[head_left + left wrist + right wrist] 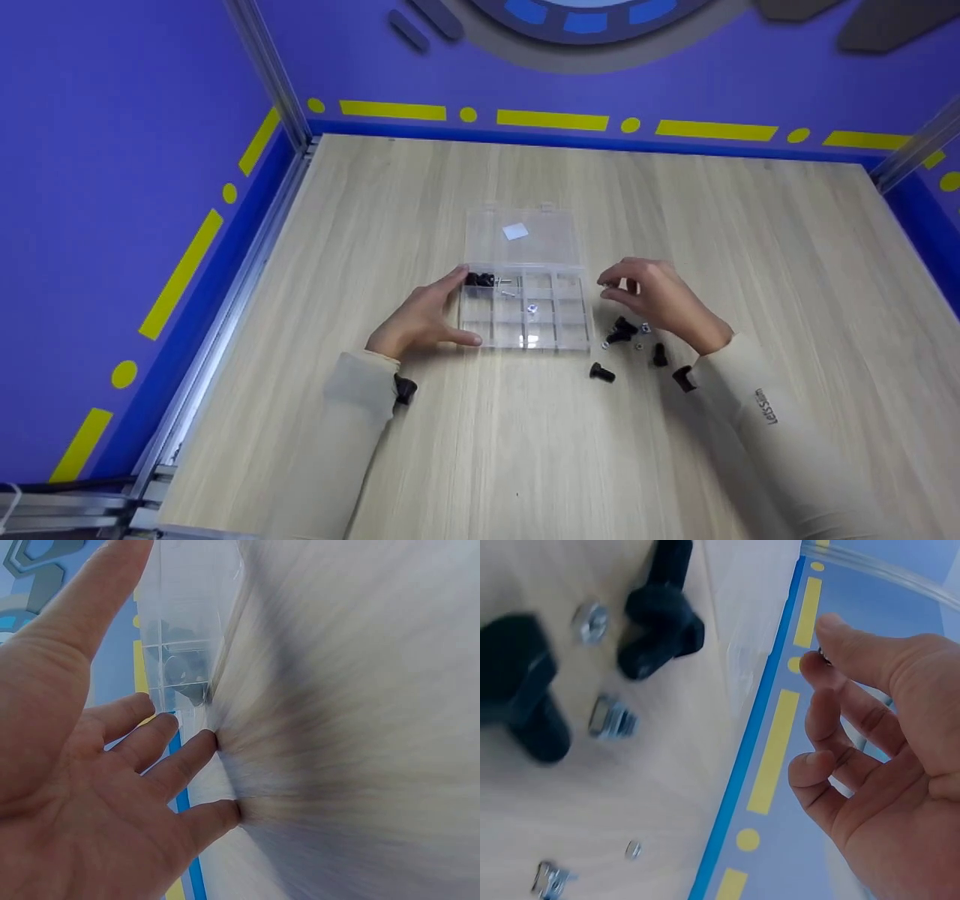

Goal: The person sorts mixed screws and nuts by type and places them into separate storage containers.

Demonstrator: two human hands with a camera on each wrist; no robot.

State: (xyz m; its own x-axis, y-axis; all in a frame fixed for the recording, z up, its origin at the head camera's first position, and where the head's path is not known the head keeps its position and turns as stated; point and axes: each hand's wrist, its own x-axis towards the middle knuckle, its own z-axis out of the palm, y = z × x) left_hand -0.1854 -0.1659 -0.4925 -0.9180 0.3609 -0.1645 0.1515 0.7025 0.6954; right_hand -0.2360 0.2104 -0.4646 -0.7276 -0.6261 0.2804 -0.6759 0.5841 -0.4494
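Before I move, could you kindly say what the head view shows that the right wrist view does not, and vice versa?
Only the head view: the left hand, and black pieces in the clear box.
Only the right wrist view: the palm of the right hand.
Both: that hand pinching a small piece, loose black bolts, and metal parts on the table.

the left fingers spread apart while the right fingers pinch.

The beige right sleeve bears dark lettering near its cuff; beside that cuff sits a black wrist camera. Left of it, the beige left sleeve has a second camera.
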